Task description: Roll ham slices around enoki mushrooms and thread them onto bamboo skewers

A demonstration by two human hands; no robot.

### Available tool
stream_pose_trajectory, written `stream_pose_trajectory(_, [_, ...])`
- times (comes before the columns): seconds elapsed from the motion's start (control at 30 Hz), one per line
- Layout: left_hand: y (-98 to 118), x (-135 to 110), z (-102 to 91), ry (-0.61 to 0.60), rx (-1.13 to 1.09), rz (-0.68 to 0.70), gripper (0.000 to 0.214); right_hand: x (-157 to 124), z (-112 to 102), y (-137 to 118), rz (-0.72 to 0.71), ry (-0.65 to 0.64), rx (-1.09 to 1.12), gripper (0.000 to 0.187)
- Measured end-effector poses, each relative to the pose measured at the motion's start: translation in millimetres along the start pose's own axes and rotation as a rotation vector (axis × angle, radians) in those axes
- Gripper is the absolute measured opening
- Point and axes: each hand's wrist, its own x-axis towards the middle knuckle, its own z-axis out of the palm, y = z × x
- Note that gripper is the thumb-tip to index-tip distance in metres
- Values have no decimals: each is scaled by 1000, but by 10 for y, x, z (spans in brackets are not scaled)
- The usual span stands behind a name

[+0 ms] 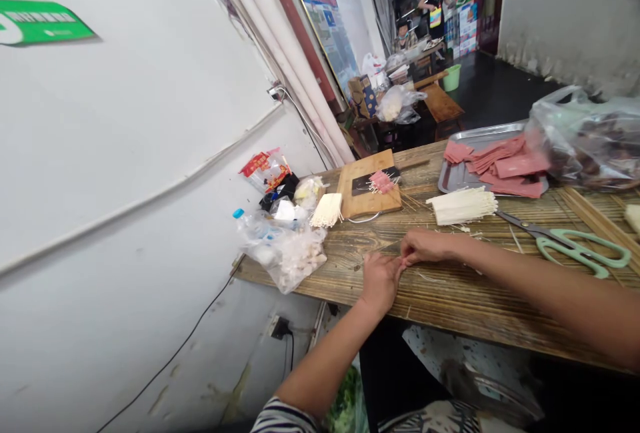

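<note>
My left hand (381, 279) and my right hand (424, 247) meet over the wooden table (500, 299), close to its front edge. Both have their fingers closed and pinched together, fingertips touching; whatever is between them is too small or hidden. Just beyond my right hand lies a bundle of enoki mushrooms (464, 206), with loose strands around it. Green-handled scissors (583, 249) rest to the right, under and beyond my right forearm. Farther off, a cutting board (361, 209) carries a dark blade and a pink slice rolled around enoki (382, 182). A second enoki bunch (327, 210) sits beside the board.
A metal tray (453, 183) of pink slices (517, 161) stands at the back right, beside a filled plastic bag (595, 136). Plastic bags (287, 249) crowd the left end near the wall. Thin sticks (413, 203) lie by the board. Two people are in the background.
</note>
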Motion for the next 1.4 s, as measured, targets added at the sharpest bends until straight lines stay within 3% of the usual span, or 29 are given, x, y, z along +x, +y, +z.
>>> stream_pose_trajectory(0.1, [14, 25, -28, -43, -33, -45, 21, -66, 78, -55, 0, 108, -130, 21])
stream_pose_trajectory(0.2, [8, 58, -50, -99, -62, -88, 20, -98, 236, -54, -139, 261, -336, 25])
stream_pose_trajectory(0.3, [-25, 110, -59, -138, -114, -137, 15, -89, 376, 6, -245, 331, -423, 27])
stream_pose_trajectory(0.47, [-71, 145, -56, -186, -227, -182, 14, -73, 329, 16, -283, 284, -418, 30])
stream_pose_trajectory(0.67, [-15, -19, 7, 12, -109, -69, 20, -18, 77, -72, -226, 123, -288, 31])
stream_pose_trajectory(0.87, [-4, 10, 40, 14, -70, -39, 22, 75, -9, 3, -192, 51, -233, 14])
stream_pose_trajectory(1.13, [-140, 167, -3, -144, -217, -89, 25, -57, 154, 11, -265, 284, -300, 28])
stream_pose_trajectory(1.23, [-100, 149, -2, -143, -131, -74, 25, -17, 181, 19, -261, 255, -327, 33])
stream_pose_trajectory(1.4, [7, 30, 75, 13, 32, -46, 20, 56, 84, 47, -265, 162, -264, 32])
